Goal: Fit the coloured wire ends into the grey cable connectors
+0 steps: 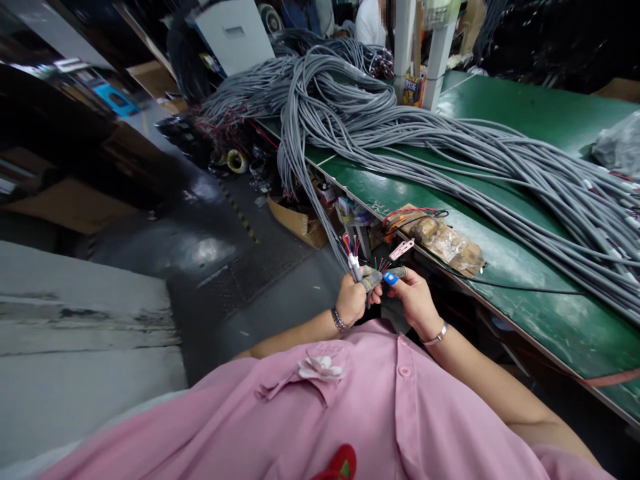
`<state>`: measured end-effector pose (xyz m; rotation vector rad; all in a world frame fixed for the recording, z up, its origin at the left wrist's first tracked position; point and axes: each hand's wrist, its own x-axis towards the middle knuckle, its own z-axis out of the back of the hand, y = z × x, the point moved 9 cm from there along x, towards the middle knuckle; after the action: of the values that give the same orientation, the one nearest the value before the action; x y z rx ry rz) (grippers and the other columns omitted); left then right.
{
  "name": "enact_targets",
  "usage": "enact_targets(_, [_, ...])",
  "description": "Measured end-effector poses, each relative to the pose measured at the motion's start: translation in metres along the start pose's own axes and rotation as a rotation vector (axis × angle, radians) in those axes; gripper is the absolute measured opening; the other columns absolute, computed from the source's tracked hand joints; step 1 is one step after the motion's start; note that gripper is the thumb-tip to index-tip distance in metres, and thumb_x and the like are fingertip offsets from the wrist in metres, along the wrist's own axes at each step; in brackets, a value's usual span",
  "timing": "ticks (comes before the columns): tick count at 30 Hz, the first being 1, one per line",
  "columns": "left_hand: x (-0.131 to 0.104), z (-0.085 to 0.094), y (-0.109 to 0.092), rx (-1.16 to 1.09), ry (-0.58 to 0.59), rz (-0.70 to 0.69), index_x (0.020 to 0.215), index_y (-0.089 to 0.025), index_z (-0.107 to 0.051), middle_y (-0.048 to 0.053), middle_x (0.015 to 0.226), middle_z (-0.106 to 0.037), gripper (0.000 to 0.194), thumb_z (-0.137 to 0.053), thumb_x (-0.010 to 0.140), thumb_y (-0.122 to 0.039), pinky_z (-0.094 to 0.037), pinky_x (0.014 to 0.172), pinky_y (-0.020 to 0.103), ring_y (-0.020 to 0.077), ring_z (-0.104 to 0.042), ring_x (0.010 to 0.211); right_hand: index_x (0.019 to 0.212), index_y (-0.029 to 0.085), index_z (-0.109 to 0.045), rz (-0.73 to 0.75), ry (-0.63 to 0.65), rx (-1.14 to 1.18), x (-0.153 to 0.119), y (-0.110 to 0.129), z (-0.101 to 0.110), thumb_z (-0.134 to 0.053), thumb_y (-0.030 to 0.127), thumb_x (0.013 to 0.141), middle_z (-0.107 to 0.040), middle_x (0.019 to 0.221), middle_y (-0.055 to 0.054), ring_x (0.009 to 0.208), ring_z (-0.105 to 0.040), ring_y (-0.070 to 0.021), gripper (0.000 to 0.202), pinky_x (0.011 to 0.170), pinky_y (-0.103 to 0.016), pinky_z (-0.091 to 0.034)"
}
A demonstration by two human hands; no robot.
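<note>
My left hand (354,297) is closed around several grey multi-core cables (355,270), whose stripped ends stand up as coloured wires (351,245) above the fist. Grey finger covers with yellow stripes are on some of its fingers. Close against it, my right hand (416,299) is pinched at another fan of thin wires (383,265), red, green and dark. A blue wrap (391,279) covers the right thumb, and a grey cover sits on a finger. The exact contact between fingertips and wires is partly hidden. From the left hand, the cables run up to the table.
A big heap of grey cables (345,100) lies across the green table (540,327). At its near edge is a tape-covered board (440,240) with a pink tag (402,250) beside it. Below stands an open cardboard box (300,223). A person in white (370,23) is behind.
</note>
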<state>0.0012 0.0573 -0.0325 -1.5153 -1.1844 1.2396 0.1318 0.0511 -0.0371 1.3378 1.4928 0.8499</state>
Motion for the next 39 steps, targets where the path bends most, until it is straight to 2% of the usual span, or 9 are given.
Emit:
enact_targets(8, [0.004,0.003,0.0,-0.009,-0.022,-0.015,0.064,-0.016,-0.054,-0.003,0.05,-0.054,0.025,-0.063,0.074,-0.037,-0.031,0.036,0.02,0.0069,-0.046,0.036,0.077,0.019,-0.066,0.026,0.009,-0.013,0.0,-0.004,-0.003,-0.076,0.04,0.069,-0.06,0.067,0.002,0.055,-0.047,-0.0096,0.025,0.052,-0.025,-0.039])
enact_targets(12, [0.005,0.004,-0.004,-0.006,-0.005,-0.035,0.06,-0.015,-0.053,-0.003,0.048,-0.052,0.029,-0.064,0.074,-0.038,-0.03,0.034,0.02,0.0068,-0.044,0.034,0.082,0.019,-0.067,-0.024,0.094,0.063,-0.001,-0.006,-0.007,-0.076,0.037,0.07,-0.06,0.07,0.002,0.058,-0.049,-0.0095,0.023,0.057,-0.024,-0.042])
enact_targets(15, [0.007,0.005,-0.007,-0.007,0.032,-0.008,0.062,-0.015,-0.054,-0.003,0.047,-0.053,0.029,-0.066,0.072,-0.04,-0.029,0.033,0.02,0.0068,-0.042,0.033,0.09,0.02,-0.069,-0.081,0.156,0.161,0.0,-0.008,-0.002,-0.074,0.037,0.072,-0.063,0.077,0.001,0.065,-0.055,-0.0108,0.025,0.065,-0.026,-0.047])
enact_targets(20, [0.015,0.002,-0.011,-0.003,0.191,0.084,0.064,-0.014,-0.057,-0.002,0.045,-0.053,0.032,-0.069,0.069,-0.043,-0.028,0.031,0.02,0.0071,-0.041,0.03,0.089,0.021,-0.068,-0.166,0.064,0.281,0.018,-0.016,0.024,-0.064,0.057,0.076,-0.066,0.083,-0.003,0.067,-0.058,-0.0121,0.039,0.064,-0.026,-0.05])
enact_targets(24, [0.023,-0.007,-0.012,-0.01,0.304,0.138,0.068,-0.013,-0.06,-0.001,0.043,-0.053,0.033,-0.068,0.069,-0.045,-0.026,0.03,0.019,0.0074,-0.041,0.029,0.086,0.021,-0.067,-0.194,0.074,0.261,0.039,-0.008,0.018,-0.058,0.068,0.074,-0.066,0.083,-0.003,0.063,-0.057,-0.012,0.05,0.059,-0.025,-0.05])
enact_targets(30, [0.031,-0.018,-0.006,-0.049,0.372,0.175,0.07,-0.013,-0.061,-0.001,0.043,-0.053,0.034,-0.065,0.07,-0.048,-0.026,0.03,0.019,0.0077,-0.041,0.029,0.082,0.02,-0.067,-0.104,0.063,0.278,0.051,0.012,0.003,-0.062,0.063,0.075,-0.064,0.074,-0.002,0.064,-0.056,-0.0127,0.044,0.058,-0.025,-0.049])
enact_targets(34, [0.032,-0.024,-0.001,-0.051,0.412,0.184,0.069,-0.013,-0.061,0.0,0.043,-0.053,0.037,-0.063,0.072,-0.05,-0.025,0.03,0.019,0.0075,-0.04,0.029,0.076,0.021,-0.064,-0.081,-0.019,0.309,0.052,0.009,0.006,-0.067,0.059,0.073,-0.061,0.068,0.0,0.062,-0.054,-0.0122,0.039,0.058,-0.024,-0.048])
enact_targets(39, [0.031,-0.026,0.002,-0.03,0.42,0.21,0.069,-0.012,-0.062,-0.001,0.044,-0.053,0.036,-0.067,0.069,-0.048,-0.026,0.03,0.019,0.007,-0.04,0.029,0.07,0.02,-0.061,-0.054,-0.118,0.318,0.052,0.009,0.01,-0.068,0.061,0.07,-0.058,0.063,0.002,0.059,-0.052,-0.0119,0.042,0.059,-0.026,-0.046])
